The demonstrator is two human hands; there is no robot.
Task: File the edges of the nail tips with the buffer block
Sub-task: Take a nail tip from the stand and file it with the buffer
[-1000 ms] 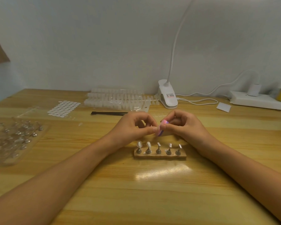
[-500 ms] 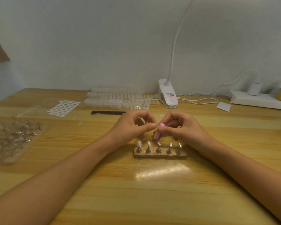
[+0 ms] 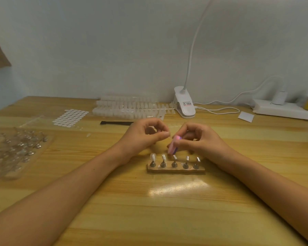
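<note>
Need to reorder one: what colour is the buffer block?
The buffer block is pink with a purple end; the head view shows it best.

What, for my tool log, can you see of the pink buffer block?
The buffer block is a small pink oblong with a purple band at its upper end, slightly blurred. It hangs tilted above the wooden stand, not visibly touching it. The right hand pinches it. Its upper end is close to the left hand, which pinches what seems a clear nail tip; contact cannot be told.
</note>
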